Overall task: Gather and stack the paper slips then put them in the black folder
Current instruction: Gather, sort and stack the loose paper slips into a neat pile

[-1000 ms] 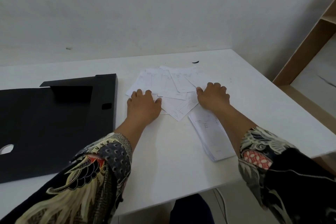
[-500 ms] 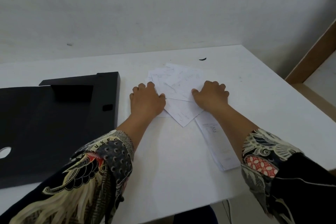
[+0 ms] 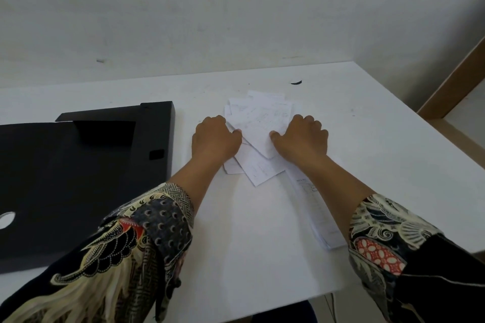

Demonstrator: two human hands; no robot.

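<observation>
The slips (image 3: 258, 123) lay between my hands on the table (image 3: 262, 231), a loose fan of thin white papers with faint print, overlapping at odd angles, corners poking out toward me and away. My left hand (image 3: 214, 139) pressed in from one side, fingers curled down onto the edge of the pile; my right hand (image 3: 301, 140) did the same from the other side, thumb on the top sheet. Neither hand had closed around anything: both were half-curled, palms down, pushing against the heap, not lifting it.

I judged the slips to be almost weightless and floppy, slick against each other and against the smooth tabletop, so they would slide and skew sooner than stack. They would also crease if pinched hard at a corner. The best hold, I thought, was along the two long sides of the pile, squeezing inward, then tipping it on edge to tap it square before taking it by thumb on top and fingers beneath.

Under my right forearm lay another stack (image 3: 315, 207), long and narrow, tidier, running back toward me. It would need joining to the rest.

The folder (image 3: 86, 165) sat open and flat, well to the left of my left hand, matte black.
</observation>
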